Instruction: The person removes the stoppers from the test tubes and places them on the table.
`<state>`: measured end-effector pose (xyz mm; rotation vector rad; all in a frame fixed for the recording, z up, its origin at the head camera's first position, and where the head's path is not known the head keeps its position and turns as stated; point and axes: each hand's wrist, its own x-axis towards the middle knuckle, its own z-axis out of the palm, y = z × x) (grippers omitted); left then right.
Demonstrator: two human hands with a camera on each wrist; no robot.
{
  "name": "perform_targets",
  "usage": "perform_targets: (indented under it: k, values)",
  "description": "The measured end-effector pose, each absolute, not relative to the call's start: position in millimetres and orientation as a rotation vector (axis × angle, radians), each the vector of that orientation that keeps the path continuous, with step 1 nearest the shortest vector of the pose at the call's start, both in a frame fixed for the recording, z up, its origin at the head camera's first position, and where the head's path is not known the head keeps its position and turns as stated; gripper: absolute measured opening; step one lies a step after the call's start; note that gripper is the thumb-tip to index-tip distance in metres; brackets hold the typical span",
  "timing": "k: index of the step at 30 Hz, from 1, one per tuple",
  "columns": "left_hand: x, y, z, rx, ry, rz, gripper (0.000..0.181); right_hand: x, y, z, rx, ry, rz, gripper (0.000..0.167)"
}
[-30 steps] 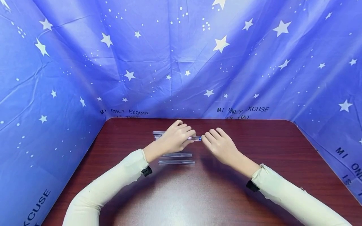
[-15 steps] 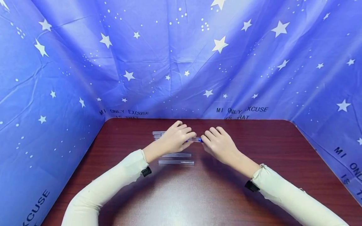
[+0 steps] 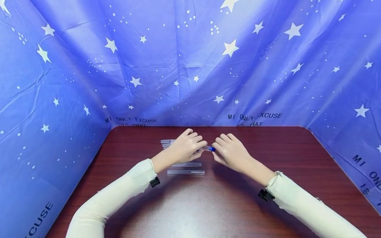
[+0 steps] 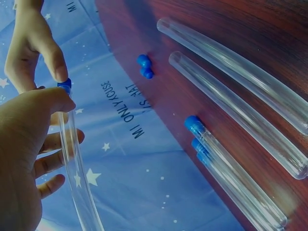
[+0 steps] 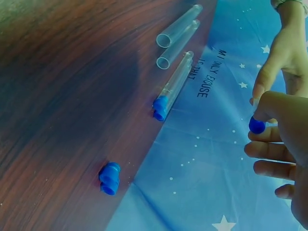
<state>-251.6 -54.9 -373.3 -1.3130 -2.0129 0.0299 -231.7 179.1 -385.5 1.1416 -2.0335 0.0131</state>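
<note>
My left hand (image 3: 187, 145) pinches a clear test tube (image 4: 79, 178) between thumb and fingers, holding it above the table. A blue cap (image 5: 257, 125) sits on the tube's end. My right hand (image 3: 230, 150) pinches that cap between its thumb and index finger. In the right wrist view the cap shows between the fingertips, and its seat on the tube is partly hidden. Two uncapped test tubes (image 4: 240, 110) lie side by side on the table. Beyond them, tubes with blue caps (image 4: 194, 123) lie close together, partly hidden by my left hand in the head view.
Loose blue caps (image 5: 109, 178) lie grouped on the dark red wooden table (image 3: 190, 205). A blue cloth with white stars (image 3: 178, 66) hangs around the table's back and sides. Each sleeve carries a dark wrist camera (image 3: 266, 195).
The tube's capped end has tilted slightly down toward the right, and more of the blue cap shows between the hands. Both hands have stayed nearly in place.
</note>
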Motion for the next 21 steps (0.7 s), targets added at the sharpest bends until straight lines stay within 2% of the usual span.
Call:
perform_targets:
  k: [21]
  values:
    - [-255.9, -56.3, -375.5, -1.294, -2.034, 0.074, 0.017, -239.0, 192.7, -387.4, 1.095, -2.189, 0.118, 0.017]
